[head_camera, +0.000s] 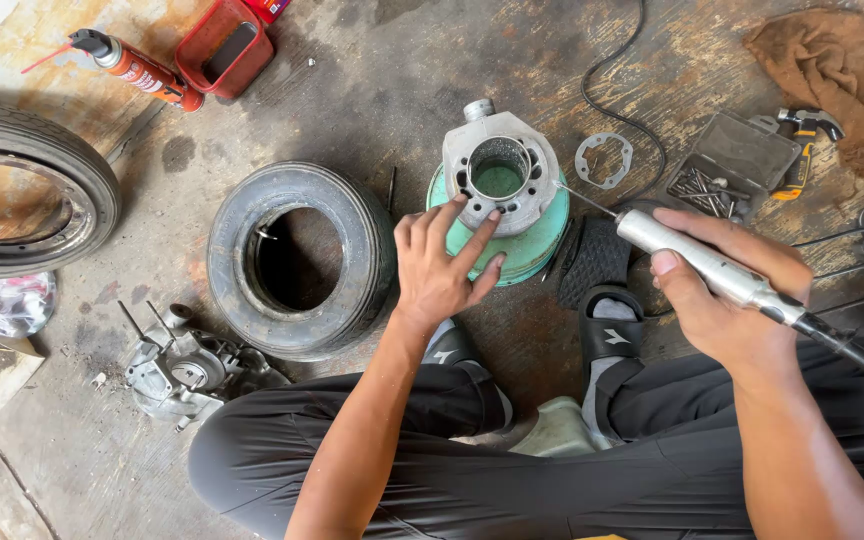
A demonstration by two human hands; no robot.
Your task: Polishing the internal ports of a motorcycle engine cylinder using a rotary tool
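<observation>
Bracing the metal cylinder atop the green stand, your left hand spreads its fingers; your right hand grips the rotary tool right of it.

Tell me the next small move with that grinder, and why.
Probably ease the rotary tool in the right hand leftward so its thin bit enters the engine cylinder. The bit's tip sits just outside the rim, and the left hand braces the cylinder on the green tub.
</observation>
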